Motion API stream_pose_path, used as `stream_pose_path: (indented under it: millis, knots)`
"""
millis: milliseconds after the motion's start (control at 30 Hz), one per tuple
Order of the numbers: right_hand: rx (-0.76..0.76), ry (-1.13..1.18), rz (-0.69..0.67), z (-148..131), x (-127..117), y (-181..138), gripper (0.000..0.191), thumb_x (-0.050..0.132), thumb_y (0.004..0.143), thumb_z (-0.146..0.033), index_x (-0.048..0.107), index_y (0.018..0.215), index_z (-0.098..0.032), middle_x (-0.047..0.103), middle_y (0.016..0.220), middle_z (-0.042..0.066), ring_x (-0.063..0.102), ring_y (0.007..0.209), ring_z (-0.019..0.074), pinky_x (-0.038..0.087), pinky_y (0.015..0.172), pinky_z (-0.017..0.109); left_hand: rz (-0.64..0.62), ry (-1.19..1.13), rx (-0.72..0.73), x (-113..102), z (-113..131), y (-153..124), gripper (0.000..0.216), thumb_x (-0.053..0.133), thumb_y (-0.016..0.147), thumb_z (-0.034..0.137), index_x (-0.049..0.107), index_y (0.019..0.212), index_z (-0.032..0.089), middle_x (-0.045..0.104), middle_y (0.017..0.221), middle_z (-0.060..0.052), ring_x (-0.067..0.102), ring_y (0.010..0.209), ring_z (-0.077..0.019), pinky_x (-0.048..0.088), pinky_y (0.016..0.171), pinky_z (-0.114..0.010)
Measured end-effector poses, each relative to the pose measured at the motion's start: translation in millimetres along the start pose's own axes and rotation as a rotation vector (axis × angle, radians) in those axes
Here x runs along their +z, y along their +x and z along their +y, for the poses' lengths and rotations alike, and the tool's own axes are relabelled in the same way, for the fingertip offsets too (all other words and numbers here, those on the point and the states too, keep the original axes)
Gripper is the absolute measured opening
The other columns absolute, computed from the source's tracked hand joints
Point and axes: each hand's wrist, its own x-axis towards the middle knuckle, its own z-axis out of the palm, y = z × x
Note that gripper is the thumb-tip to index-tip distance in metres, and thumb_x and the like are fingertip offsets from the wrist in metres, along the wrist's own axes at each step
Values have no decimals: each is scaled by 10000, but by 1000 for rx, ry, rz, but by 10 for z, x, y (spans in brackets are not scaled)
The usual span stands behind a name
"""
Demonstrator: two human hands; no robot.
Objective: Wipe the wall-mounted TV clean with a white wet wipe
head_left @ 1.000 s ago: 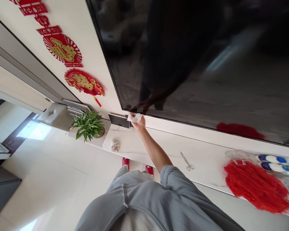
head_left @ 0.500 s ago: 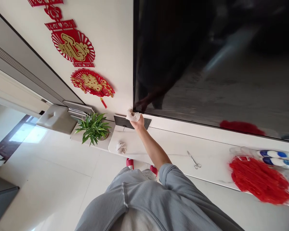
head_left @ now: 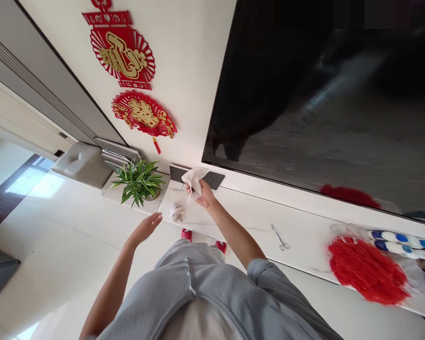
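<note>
My right hand (head_left: pixel 204 194) pinches a white tissue (head_left: pixel 194 178) just below the lower left corner of the big black TV screen (head_left: pixel 326 104), over the white console top (head_left: pixel 255 222). My left hand (head_left: pixel 147 227) reaches in from the left with its fingers stretched out and holds nothing. It is close to a crumpled tissue ball (head_left: pixel 177 213) lying on the console's left end. A small dark box (head_left: pixel 197 175) sits behind the held tissue.
A potted green plant (head_left: pixel 139 182) stands left of the console. Scissors (head_left: pixel 279 237), a red tasselled ornament (head_left: pixel 367 269) and white-and-blue bottles (head_left: pixel 400 239) lie further right. Red paper decorations (head_left: pixel 141 112) hang on the wall. Red slippers (head_left: pixel 186 233) show on the pale floor.
My right hand has come down from the TV's corner with the tissue. My left arm has come into view, reaching toward the crumpled tissue ball. The view has shifted left.
</note>
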Motion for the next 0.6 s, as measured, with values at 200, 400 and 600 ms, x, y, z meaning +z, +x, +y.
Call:
stream_pose_path:
  millis: [200, 400, 600]
  knots:
    - [-191, -226, 252, 178, 143, -64, 420, 874, 619, -377, 516, 771, -218, 549, 683, -61, 494, 638, 100, 386, 580, 215, -176, -873, 114, 518, 1001, 890, 694, 878, 621, 695, 694, 1055, 186, 686, 1102, -100, 631, 1003, -220, 507, 901, -334]
    - [-249, -390, 312, 65, -211, -336, 423, 849, 658, -511, 697, 940, -235, 708, 1046, 11, 639, 1038, 190, 507, 917, 297, 209, -830, 40, 839, 1390, 1308, 444, 769, 795, 553, 603, 799, 141, 525, 713, -7, 442, 678, -117, 362, 662, -253]
    - [-150, -443, 529, 288, -1024, -961, 578, 820, 555, -667, 697, 887, -210, 738, 993, 94, 709, 1037, 274, 560, 1003, 425, 224, -722, 59, 658, 2061, 1821, 177, 651, 914, 201, 610, 753, 140, 484, 630, 4, 395, 612, -120, 287, 628, -272]
